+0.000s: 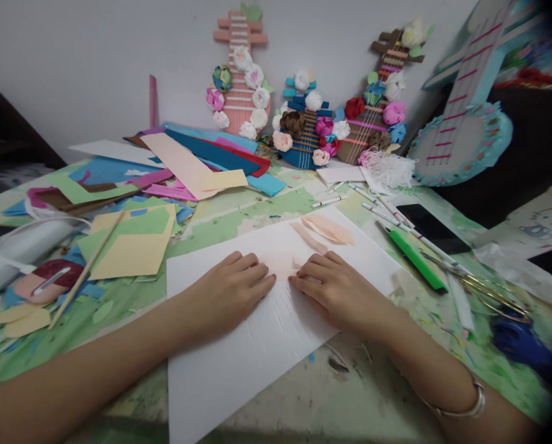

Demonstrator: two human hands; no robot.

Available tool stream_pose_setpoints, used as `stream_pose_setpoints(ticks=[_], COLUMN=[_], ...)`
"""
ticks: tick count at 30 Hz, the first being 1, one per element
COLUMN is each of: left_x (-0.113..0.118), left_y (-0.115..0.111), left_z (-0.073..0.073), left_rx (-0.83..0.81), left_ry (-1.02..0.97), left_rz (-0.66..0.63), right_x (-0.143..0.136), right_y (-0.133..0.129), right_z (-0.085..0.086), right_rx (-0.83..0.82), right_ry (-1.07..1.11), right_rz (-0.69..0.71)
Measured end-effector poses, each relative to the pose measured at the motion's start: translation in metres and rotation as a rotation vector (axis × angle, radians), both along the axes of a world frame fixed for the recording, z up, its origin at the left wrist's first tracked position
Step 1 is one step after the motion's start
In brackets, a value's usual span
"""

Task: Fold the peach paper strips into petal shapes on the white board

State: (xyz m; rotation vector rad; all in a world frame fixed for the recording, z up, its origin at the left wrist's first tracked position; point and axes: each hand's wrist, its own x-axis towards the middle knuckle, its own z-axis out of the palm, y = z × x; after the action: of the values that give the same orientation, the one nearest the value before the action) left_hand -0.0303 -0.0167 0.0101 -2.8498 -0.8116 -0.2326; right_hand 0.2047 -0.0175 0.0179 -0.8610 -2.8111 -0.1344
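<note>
A white board lies at a slant on the table in front of me. Between my hands is a thin pale peach piece of crepe paper, faint against the white. My left hand has its bent fingers closed at the left edge of that piece. From the right, my right hand meets the opposite edge with fingers curled together; the thumbs are mostly hidden. Just beyond the right hand, peach crepe paper petals rest on the board. Whitish streaks, perhaps glue, mark the board below my fingertips.
Coloured paper sheets are heaped at the back left, near a wooden stick. Flower-decorated paper instruments lean on the wall. At right lie a green cutter, gold-handled scissors, a black phone and striped paper sticks.
</note>
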Motion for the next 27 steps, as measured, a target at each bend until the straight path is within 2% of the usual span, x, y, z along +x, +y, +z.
stream_pose_setpoints(ticks=[13,22,27], left_x=[0.0033,0.0041,0.0021], left_y=[-0.0031,-0.0038,-0.0024], left_z=[-0.0005,-0.0003,0.0011], left_rx=[0.045,-0.019,-0.051], left_ry=[-0.105,0.014,0.007], left_rz=[-0.015,0.019,0.014], right_x=[-0.0016,-0.0038,-0.0024], right_y=[-0.0045,-0.0059,-0.0054], right_z=[0.0034,0.0019,0.0023], right_rx=[-0.02,-0.04,-0.05], right_ry=[0.034,-0.016,-0.031], right_rz=[-0.042,-0.045,-0.036])
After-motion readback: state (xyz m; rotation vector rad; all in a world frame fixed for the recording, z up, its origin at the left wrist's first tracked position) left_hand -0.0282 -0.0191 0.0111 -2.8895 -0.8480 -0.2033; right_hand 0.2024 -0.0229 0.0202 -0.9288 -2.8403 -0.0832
